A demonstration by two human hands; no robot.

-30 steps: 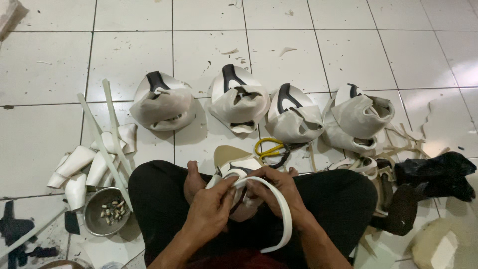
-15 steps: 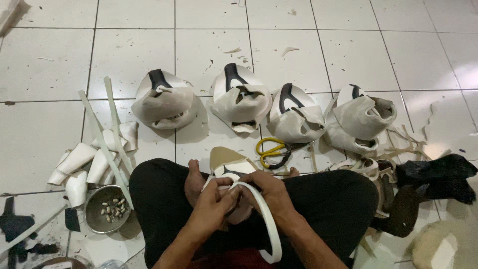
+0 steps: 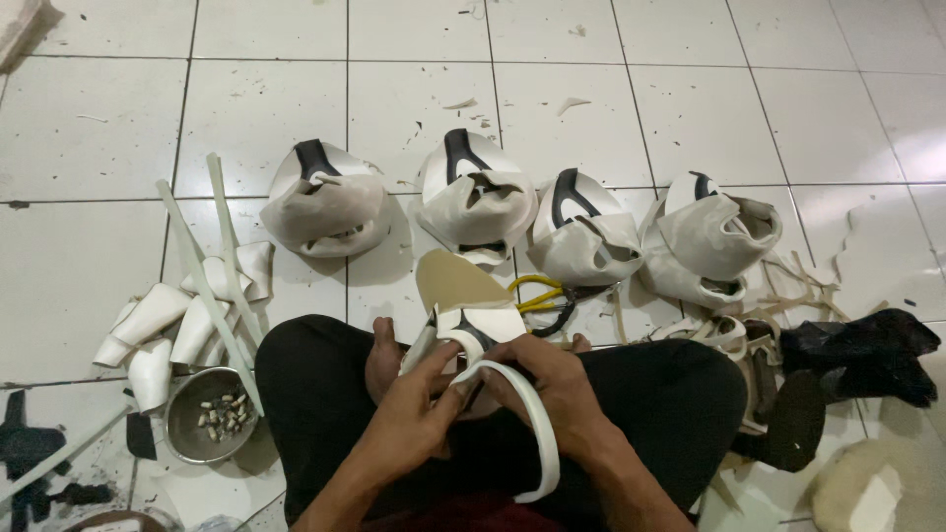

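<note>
On the lap of a seated person in black trousers [image 3: 325, 394], a partly assembled shoe [image 3: 471, 325] is held between both hands. It shows a tan, oval insole face [image 3: 455, 281] tilted up toward the camera, with pale cream upper material wrapped below it and a dark inner edge. A long white strip [image 3: 540, 433] curves from the shoe down over the right thigh, forming a loop that ends near the bottom of the view. The left hand [image 3: 419, 409] is closed on the strip near the shoe, thumb and fingers pinching it. The right hand [image 3: 552, 389] grips the shoe and strip from the other side; exactly where its fingertips press is hidden, so the hold appears firm but cannot be resolved further.

Beyond the knees, four cream shoe uppers [image 3: 475, 202] with dark linings stand in a row on the white tiled floor [image 3: 591, 99]. Yellow-handled pliers [image 3: 540, 294] lie just beside the held shoe. To the left sit white cut pieces [image 3: 158, 330] and a metal bowl [image 3: 187, 433] holding small pale nails.
</note>
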